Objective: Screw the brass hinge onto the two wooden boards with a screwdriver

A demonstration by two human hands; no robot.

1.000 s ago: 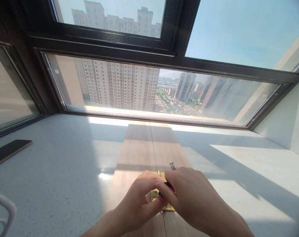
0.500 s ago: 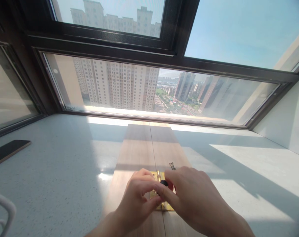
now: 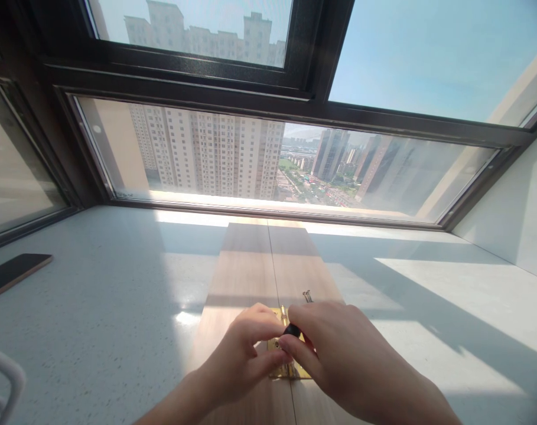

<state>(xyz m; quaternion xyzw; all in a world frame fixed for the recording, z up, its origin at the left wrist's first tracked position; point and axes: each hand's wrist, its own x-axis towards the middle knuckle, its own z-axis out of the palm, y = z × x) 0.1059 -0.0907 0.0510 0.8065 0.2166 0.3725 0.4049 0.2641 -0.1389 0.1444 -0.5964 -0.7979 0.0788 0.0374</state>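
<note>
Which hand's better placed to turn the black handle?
Probably the right hand: its thumb and fingers grip the black handle, while the left hand sits beside it over the gold-coloured hinge.

Gold hinge [image 3: 272, 345] opened flat, black tool [image 3: 292, 331] above, apparently tilted

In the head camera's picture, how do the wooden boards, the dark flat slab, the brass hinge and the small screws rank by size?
1. Wooden boards
2. Dark slab and brass hinge: too unsure to rank; slab cut off by the frame, hinge partly covered
3. Small screws
</note>
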